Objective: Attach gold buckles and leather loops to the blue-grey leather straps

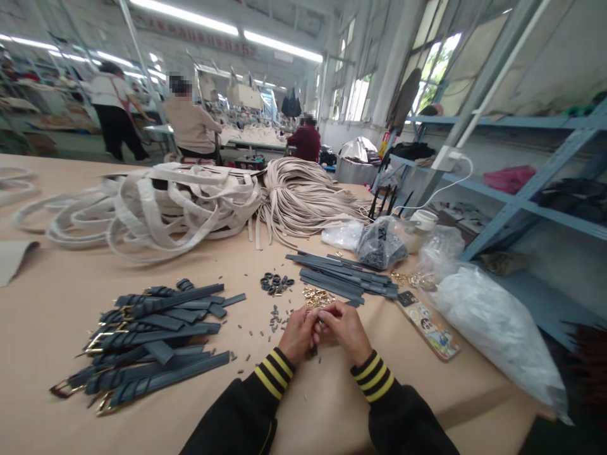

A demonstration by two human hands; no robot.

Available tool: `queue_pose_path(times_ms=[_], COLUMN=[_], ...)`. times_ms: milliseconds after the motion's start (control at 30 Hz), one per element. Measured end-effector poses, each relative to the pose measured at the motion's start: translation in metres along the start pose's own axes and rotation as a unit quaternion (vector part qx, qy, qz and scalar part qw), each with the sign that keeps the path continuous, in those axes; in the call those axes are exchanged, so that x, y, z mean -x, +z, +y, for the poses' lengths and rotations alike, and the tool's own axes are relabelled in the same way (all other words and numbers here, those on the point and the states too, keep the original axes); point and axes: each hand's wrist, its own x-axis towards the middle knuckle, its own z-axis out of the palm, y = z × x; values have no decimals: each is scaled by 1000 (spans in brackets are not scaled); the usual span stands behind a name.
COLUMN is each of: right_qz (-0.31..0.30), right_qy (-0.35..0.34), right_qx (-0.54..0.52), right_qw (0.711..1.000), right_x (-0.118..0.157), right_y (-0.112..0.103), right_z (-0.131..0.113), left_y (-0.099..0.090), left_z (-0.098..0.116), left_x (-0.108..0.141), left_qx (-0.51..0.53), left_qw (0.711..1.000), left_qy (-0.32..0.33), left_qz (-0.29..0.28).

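Note:
My left hand (300, 332) and my right hand (345, 328) meet over the tan table (332, 404), fingers pinched together around something small and dark, mostly hidden by the fingers. Just beyond them lies a pile of gold buckles (318, 297). Dark rings (276, 284) are heaped to the left of the buckles, with small dark pieces (275, 319) scattered below. Dark flat strips (339, 277) lie behind my right hand. At the left is a stack of dark straps with gold buckles (161, 335).
Looped beige straps (161, 202) and a bundle of beige strips (303, 193) cover the table's back. At right are a phone (429, 325), a large plastic bag (497, 335) and a blue shelf (502, 189). Several people sit or stand in the background.

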Motion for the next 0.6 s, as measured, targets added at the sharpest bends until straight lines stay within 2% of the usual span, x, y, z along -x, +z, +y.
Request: queue_pose_path(times_ms=[200,367,533,600], right_qz=[2,-45,-105,-111], right_qy=[-2,-28,-23,-47], right_qx=[10,18,76,128], right_qw=[1000,998,991,984], right_x=[3,12,17,17], right_y=[1,-2,-19,-30], right_z=[-6,-12,-17,-23], left_y=[2,2,2,2], left_z=[1,0,1,2], left_x=[2,5,7,6], left_qx=[-18,-49,-84,-77], left_qw=[1000,998,992,993], left_qy=[2,17,62,58], left_qz=[-17,-43,-71,-67])
